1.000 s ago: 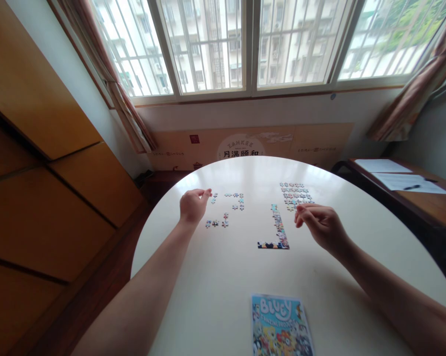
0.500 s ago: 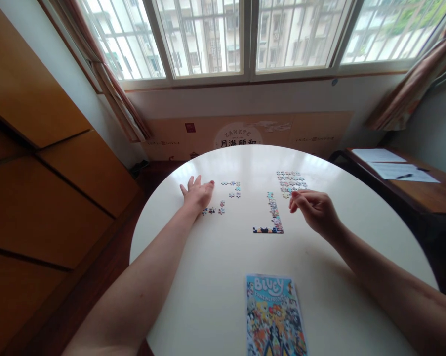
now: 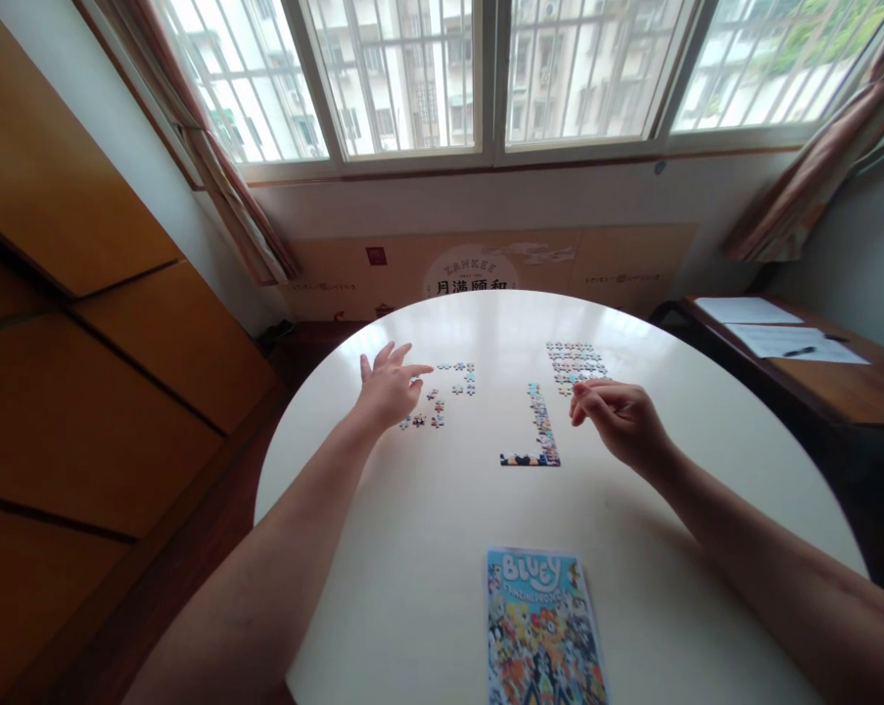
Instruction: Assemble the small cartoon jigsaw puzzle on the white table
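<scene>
On the round white table (image 3: 442, 529) lies an L-shaped run of joined puzzle pieces (image 3: 538, 439). Loose pieces are scattered at the left (image 3: 442, 392), and a tidy cluster of pieces (image 3: 575, 361) lies at the back right. My left hand (image 3: 387, 388) hovers with fingers spread over the left scatter, index finger stretched toward a piece. My right hand (image 3: 619, 419) floats just right of the L-shape, fingers curled with the tips pinched together; whether a piece sits between them is too small to make out.
A colourful puzzle picture sheet (image 3: 542, 629) lies at the near table edge. A wooden side desk with papers and a pen (image 3: 786, 341) stands at the right. Wooden cabinets (image 3: 81, 343) line the left wall. Barred windows and curtains are behind.
My left hand opened from a pinch, pressed flat on the table, then lifted with fingers spread. My right hand barely moved. The camera tilted down slightly.
</scene>
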`<state>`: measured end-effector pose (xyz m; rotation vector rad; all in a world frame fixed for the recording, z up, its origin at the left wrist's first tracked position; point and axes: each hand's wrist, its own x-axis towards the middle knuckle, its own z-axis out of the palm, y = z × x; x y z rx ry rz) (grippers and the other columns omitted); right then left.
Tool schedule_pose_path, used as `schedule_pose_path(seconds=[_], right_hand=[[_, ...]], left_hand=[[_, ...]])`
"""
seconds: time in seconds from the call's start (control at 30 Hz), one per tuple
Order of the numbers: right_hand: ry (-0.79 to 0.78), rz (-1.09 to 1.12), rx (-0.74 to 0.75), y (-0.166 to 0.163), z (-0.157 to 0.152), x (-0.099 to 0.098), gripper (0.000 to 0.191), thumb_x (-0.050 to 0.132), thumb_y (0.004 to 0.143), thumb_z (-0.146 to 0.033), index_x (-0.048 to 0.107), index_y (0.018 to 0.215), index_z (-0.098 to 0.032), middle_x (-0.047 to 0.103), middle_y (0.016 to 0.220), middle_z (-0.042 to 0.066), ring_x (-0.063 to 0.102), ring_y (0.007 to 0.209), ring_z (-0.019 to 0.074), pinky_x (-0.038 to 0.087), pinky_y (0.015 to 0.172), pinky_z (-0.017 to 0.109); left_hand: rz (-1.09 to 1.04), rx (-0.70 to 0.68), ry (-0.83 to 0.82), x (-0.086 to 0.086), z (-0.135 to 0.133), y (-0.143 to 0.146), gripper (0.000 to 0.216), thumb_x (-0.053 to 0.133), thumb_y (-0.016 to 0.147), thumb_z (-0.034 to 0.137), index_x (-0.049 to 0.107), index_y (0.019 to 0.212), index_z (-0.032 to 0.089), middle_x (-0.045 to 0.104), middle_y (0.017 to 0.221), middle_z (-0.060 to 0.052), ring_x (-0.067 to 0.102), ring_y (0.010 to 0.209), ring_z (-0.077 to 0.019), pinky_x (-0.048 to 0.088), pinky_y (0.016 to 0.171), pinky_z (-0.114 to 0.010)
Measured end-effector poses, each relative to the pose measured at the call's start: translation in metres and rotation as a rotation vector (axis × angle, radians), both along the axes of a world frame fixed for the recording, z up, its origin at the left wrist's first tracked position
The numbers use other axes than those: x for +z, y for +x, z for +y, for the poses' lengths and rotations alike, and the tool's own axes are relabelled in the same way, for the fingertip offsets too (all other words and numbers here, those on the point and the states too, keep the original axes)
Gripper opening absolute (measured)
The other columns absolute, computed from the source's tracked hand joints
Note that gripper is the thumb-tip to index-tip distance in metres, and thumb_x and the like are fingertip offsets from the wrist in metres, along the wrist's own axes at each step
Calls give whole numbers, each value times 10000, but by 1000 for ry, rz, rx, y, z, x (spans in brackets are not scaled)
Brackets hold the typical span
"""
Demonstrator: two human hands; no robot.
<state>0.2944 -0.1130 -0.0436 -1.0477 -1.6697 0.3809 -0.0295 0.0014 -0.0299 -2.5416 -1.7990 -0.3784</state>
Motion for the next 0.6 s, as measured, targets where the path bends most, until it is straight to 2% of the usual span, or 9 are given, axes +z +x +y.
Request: schedule_pose_path(seconds=[0.1, 0.27, 0.4, 0.5, 0.6], right_hand=[[-14, -10, -6, 1, -1, 1, 504, 534, 987, -390, 633, 522, -225, 664, 587, 19, 638, 623, 175, 503, 709, 352], [-53, -32, -45, 4, -6, 3, 535, 537, 973, -501, 631, 515, -244, 657, 586, 31, 634, 624, 183, 530, 724, 379], [-86, -73, -56, 6, -6, 4, 560, 530, 968, -568, 639, 523, -246, 654, 588, 41, 640, 629, 182, 536, 707, 373], [-90, -91, -52, 5, -6, 5, 574, 524, 972, -583, 640, 528, -239, 640, 576, 39, 636, 616, 170, 523, 663, 349], [-90, -106, -39, 5, -6, 5, 576, 518, 977, -580, 644, 535, -234, 638, 576, 38, 635, 619, 163, 512, 647, 341]], left_hand=[[35, -66, -54, -4, 2, -2, 307, 540, 953, 291, 741, 1171, 372, 377, 1615, -2, 130, 1552, -326, 45, 1194, -703], [28, -105, -93, -7, 4, 3, 212, 621, 919, 341, 778, 1060, 320, 391, 1597, -5, 139, 1535, -363, 11, 1197, -686], [1, -189, -99, -15, 16, 1, 246, 618, 917, 365, 765, 1094, 281, 349, 1607, 1, 114, 1531, -379, -34, 1188, -665], [6, -244, -108, -19, 22, -4, 287, 616, 910, 388, 748, 1138, 275, 343, 1603, -5, 122, 1527, -379, -17, 1196, -635], [15, -240, -117, -21, 25, -6, 304, 622, 905, 394, 739, 1152, 261, 359, 1586, -24, 134, 1520, -375, 18, 1205, -609]])
